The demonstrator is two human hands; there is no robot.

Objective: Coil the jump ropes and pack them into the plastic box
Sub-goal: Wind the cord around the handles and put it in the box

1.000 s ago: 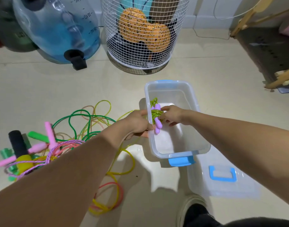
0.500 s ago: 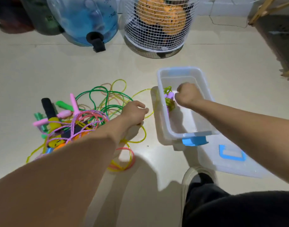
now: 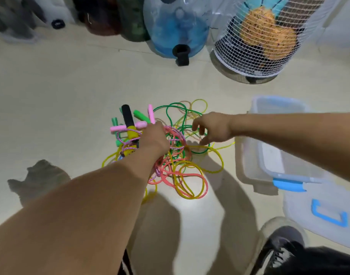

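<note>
Both arms reach forward: the left hand rests knuckles-up on the tangled jump ropes, its grip hidden, while the right hand hovers with fingers spread, empty, just above the cords.

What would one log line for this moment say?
left hand: on tangled coloured jump ropes | right hand: open, reaching there | clear plastic box: beside

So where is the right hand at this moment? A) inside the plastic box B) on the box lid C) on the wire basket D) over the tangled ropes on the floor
D: the right hand reaches over the tangled ropes, left of the plastic box.
</note>
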